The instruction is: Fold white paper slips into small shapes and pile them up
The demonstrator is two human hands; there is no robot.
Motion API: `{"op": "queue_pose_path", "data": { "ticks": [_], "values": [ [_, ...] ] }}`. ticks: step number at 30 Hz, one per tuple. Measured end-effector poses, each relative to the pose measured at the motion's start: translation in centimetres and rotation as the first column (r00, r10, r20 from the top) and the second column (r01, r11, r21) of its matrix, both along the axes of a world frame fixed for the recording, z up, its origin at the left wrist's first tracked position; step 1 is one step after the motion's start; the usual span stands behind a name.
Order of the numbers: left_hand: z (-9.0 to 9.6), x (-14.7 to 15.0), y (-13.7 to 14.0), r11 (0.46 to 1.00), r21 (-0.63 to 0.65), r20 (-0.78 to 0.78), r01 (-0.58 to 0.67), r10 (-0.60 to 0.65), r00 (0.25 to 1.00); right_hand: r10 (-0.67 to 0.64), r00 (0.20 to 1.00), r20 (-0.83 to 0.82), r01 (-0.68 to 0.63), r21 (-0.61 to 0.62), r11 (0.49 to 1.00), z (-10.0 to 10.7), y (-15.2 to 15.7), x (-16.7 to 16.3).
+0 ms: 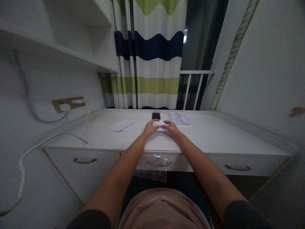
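Above the middle of the white desk, a small piece of folded white paper [160, 123] is held between both hands. My left hand [150, 127] pinches its left side, thumb below and fingers above. From the right, my right hand [171, 128] grips the other side in the same way. The paper has a raised point in the middle; its exact folds are too small to make out. Just behind my left hand lies a dark phone-like slab [156, 115]. Flat white paper sheets [122, 125] rest to the left. Behind my right hand is a group of small white folded pieces [179, 118].
The white desk [214, 136] has drawers along its front, with clear plastic film [154, 160] hanging at the middle one. A white cable [54, 135] crosses the desk's left end. A wall socket [69, 104] holds a plug. A striped curtain [157, 66] hangs behind.
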State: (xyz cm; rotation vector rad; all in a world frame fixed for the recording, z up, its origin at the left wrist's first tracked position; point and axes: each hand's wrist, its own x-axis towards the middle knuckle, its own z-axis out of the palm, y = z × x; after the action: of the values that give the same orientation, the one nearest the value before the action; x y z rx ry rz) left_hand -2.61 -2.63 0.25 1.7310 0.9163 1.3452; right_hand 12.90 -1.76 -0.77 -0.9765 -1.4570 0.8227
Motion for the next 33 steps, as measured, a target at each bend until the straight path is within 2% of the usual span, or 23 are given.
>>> {"op": "queue_pose_path", "data": {
  "ticks": [7, 17, 21, 26, 33],
  "values": [
    [0.1, -0.1, -0.1, 1.000, 0.017, -0.011, -0.021, 0.021, 1.000, 0.037, 0.998, 0.051, -0.038, 0.017, 0.999, 0.2, -0.2, 0.0],
    [-0.1, -0.1, 0.2, 1.000, 0.003, -0.003, -0.029, 0.029, 1.000, 0.006, 0.995, 0.099, -0.013, 0.064, 0.998, 0.9, -0.9, 0.0],
    [-0.2, -0.1, 0.4, 0.999, -0.006, 0.015, -0.038, 0.038, 0.999, 0.009, 0.999, 0.051, -0.010, 0.027, 1.000, 0.9, -1.0, -0.2],
    [-0.1, -0.1, 0.6, 0.996, -0.006, 0.049, -0.087, 0.087, 0.995, 0.028, 0.995, -0.100, -0.036, -0.080, 0.996, 0.8, -0.8, -0.2],
    [-0.1, 0.0, 0.6, 0.996, -0.019, 0.059, -0.090, 0.091, 0.994, 0.003, 0.997, -0.073, -0.005, -0.024, 1.000, 0.7, -0.3, 0.1]
  ]
}}
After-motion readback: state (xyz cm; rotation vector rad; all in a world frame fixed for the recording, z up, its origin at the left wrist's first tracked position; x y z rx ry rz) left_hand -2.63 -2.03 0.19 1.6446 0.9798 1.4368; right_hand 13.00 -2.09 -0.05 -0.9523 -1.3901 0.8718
